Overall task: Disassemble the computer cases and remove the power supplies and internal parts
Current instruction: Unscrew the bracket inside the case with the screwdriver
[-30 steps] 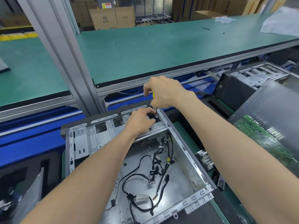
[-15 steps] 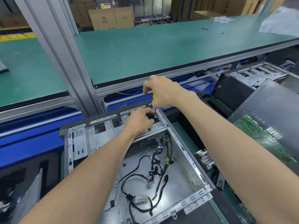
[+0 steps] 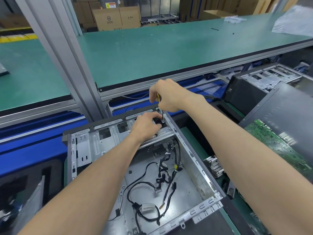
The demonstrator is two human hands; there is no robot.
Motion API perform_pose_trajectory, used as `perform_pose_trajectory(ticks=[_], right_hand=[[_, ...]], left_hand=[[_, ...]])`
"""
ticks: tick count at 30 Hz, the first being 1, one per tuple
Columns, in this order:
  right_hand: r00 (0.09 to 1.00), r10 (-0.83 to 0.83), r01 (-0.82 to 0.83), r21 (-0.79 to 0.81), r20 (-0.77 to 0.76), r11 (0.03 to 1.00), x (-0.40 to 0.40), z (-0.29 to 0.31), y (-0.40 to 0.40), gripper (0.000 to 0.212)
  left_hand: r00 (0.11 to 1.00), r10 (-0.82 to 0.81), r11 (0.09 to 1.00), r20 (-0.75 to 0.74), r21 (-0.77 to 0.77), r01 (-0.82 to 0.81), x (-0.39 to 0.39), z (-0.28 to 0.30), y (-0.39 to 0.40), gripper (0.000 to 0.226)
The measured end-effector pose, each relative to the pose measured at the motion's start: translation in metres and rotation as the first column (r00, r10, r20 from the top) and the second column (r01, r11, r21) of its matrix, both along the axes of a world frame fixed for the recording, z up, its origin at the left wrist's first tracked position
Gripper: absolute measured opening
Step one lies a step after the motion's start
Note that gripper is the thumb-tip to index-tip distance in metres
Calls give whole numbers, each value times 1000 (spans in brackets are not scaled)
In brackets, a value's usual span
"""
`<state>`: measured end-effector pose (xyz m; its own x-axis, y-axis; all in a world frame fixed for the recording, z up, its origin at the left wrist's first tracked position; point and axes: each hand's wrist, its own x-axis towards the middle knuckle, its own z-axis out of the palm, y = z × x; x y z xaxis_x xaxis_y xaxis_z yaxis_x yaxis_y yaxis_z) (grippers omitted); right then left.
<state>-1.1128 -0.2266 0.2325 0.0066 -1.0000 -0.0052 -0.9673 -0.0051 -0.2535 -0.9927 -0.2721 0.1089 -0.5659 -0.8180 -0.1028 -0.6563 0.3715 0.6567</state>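
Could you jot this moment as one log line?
step: unscrewing | right hand: grips screwdriver, tip at far right corner of open case | left hand: rests on drive bracket

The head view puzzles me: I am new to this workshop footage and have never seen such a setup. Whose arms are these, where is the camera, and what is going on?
The camera sits on a person's head and looks forward and down, so the two bare arms are that person's own. There is no robot. In front of them lies an open computer case, a grey metal box with loose black cables on its floor. The right hand has its grip round a screwdriver with a yellow handle, its tip down at the case's far right corner. The left hand rests beside it, fingers near the tip. To the right lie a green circuit board and another case. Above runs a green workbench.
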Motion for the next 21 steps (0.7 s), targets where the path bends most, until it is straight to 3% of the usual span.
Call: perform_pose_trajectory(ticks=[2,4,6,8,12,18,21], right_hand=[[999,-34,33,-18,-26,999,-1,-1,2,33],[969,-125,100,-127,-213,987,0,-4,1,19],[924,-207,153,-185,-323,971,1,-5,1,30],[934,-197,150,-173,-298,973,1,-6,-2,30],[980,-91,76,-87,-177,993,-4,-8,-4,7],[999,32,-31,3,-35,1000,-2,0,2,39],[983,-72,57,-90,-172,994,0,-3,3,18]], left_hand=[[1000,2,1000,-4,-3,-2,0,0,0,28],[1000,6,1000,-2,-5,-6,0,0,1,29],[1000,5,1000,0,-8,-5,0,1,1,30],[1000,5,1000,5,-12,-5,0,1,1,30],[1000,2,1000,6,-5,-2,0,1,1,31],[1000,7,1000,-2,5,-7,-1,-2,-1,30],[1000,21,1000,0,-3,-21,-2,-1,-2,30]])
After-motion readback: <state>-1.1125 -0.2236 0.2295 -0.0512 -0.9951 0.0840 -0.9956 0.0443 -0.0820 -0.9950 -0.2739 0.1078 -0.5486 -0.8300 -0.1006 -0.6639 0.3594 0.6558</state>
